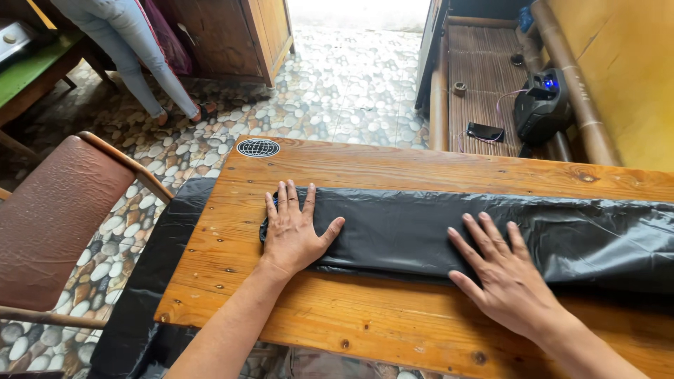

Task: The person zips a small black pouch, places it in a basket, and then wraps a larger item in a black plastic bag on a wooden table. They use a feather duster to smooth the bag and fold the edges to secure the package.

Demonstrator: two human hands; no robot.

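- Left hand pressed flat, palm down, fingers spread apart, on the left end of a folded black plastic sheet; nothing clasped, only pressed.
- Right hand likewise flat and open, fingers fanned and pointing up and to the left, resting on the near edge of the same sheet, a little right of its middle.
- Hands well apart, with a smooth stretch of black plastic between them.
- Sheet folded into a long band, lying crosswise on a wooden table, running from the left hand out past the right edge of the view; glossy and more wrinkled towards the right.
- More black plastic hanging over the left edge of the table and down to the floor.
- Table made of orange-brown planks with knots and screw heads; small round metal grille set in its far left corner.
- Brown padded chair with wooden arms just left of the table.
- Pebble-patterned floor beyond the table.
- Legs of another person in light jeans standing at the far left, beside a dark wooden cabinet.
- Bamboo bench at the far right, bearing a black device with a blue light, a dark phone and a small roll of tape.
- Yellow wall behind the bench.
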